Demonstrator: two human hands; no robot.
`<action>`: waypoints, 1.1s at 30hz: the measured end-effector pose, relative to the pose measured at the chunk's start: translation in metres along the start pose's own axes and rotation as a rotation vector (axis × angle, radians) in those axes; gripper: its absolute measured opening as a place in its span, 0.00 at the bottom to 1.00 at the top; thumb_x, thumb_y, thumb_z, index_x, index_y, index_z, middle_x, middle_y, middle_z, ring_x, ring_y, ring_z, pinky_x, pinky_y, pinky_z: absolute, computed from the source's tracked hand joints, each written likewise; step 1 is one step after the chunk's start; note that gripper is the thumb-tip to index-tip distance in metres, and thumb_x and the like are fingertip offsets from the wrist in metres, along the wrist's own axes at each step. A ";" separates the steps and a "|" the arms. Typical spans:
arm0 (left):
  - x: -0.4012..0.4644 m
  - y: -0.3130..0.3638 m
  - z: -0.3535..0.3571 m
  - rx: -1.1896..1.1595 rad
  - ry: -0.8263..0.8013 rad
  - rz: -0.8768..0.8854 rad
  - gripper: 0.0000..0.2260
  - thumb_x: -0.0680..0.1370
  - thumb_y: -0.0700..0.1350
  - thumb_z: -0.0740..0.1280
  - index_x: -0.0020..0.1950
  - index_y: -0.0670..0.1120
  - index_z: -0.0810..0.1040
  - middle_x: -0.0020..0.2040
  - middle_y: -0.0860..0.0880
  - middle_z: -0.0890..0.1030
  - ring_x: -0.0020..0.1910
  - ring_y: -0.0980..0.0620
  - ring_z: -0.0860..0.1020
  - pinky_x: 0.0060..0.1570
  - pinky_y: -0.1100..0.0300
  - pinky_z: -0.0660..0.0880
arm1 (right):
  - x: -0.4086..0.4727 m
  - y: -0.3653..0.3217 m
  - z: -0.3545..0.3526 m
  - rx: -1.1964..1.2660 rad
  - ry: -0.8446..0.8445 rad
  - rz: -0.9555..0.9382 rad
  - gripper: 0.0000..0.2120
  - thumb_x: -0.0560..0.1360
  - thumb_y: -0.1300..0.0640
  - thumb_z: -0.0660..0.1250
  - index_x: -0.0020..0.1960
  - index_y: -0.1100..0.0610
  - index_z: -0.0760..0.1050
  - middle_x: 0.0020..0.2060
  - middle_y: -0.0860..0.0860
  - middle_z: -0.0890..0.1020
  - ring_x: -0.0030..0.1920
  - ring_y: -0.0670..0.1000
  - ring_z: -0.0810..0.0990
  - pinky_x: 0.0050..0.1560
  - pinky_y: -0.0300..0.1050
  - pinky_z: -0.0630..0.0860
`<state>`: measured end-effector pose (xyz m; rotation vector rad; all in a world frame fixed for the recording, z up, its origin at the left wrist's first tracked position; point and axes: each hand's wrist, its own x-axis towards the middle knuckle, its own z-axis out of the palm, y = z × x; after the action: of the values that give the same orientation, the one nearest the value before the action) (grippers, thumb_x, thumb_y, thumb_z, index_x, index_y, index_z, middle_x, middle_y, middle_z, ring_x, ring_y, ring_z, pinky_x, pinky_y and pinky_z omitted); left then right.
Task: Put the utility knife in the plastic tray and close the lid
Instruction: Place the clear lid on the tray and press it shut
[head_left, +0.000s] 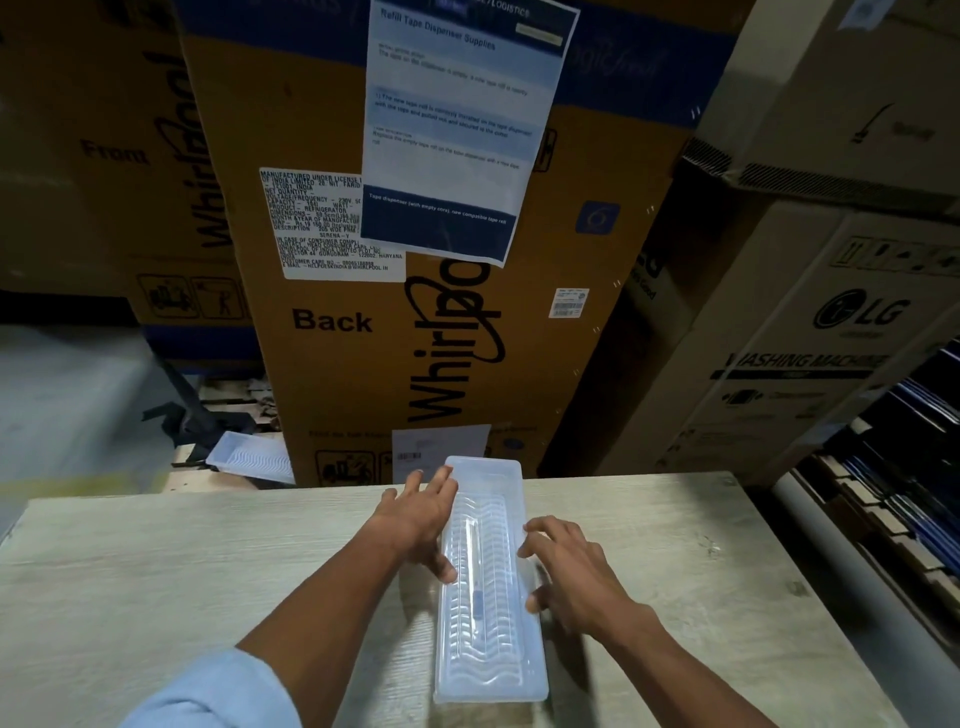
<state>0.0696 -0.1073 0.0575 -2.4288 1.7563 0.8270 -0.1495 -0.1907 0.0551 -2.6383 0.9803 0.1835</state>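
A long translucent plastic tray (488, 660) lies lengthwise on the table, its ribbed clear lid lying flat on top. Through the lid I make out the utility knife (474, 577), a slim pale body with a blue part near its middle. My left hand (423, 519) rests against the tray's left long edge, fingers spread, thumb on the lid. At the right long edge my right hand (569, 571) has its fingertips touching the lid's rim. Neither hand grips anything.
The pale wood-grain table (156, 587) ends just behind the tray. Large cardboard appliance boxes (363, 322) stand behind it, with a printed sheet taped on one. A second clear tray (254, 457) lies on a pallet at the back left. Dark shelving stands at the right.
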 end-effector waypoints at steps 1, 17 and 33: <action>0.001 0.000 -0.001 -0.008 -0.006 0.001 0.55 0.64 0.54 0.81 0.80 0.48 0.49 0.83 0.50 0.40 0.80 0.37 0.42 0.77 0.34 0.49 | 0.000 0.001 0.000 0.010 -0.008 0.008 0.25 0.72 0.57 0.75 0.64 0.45 0.70 0.77 0.44 0.63 0.76 0.51 0.61 0.72 0.55 0.64; -0.002 0.004 -0.007 0.041 0.005 -0.022 0.56 0.61 0.56 0.83 0.78 0.50 0.51 0.83 0.51 0.44 0.78 0.35 0.55 0.74 0.34 0.60 | 0.004 -0.005 -0.002 0.011 -0.075 0.055 0.36 0.73 0.52 0.75 0.75 0.42 0.61 0.77 0.46 0.65 0.77 0.53 0.62 0.74 0.61 0.59; 0.008 0.006 -0.002 0.120 -0.005 -0.033 0.59 0.60 0.58 0.82 0.79 0.50 0.48 0.83 0.48 0.41 0.79 0.33 0.51 0.74 0.32 0.56 | 0.042 -0.001 -0.017 -0.098 -0.350 0.022 0.61 0.69 0.50 0.79 0.80 0.48 0.33 0.81 0.49 0.37 0.81 0.57 0.39 0.77 0.70 0.42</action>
<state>0.0674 -0.1173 0.0574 -2.3702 1.7059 0.7020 -0.1165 -0.2216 0.0621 -2.5581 0.8981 0.6880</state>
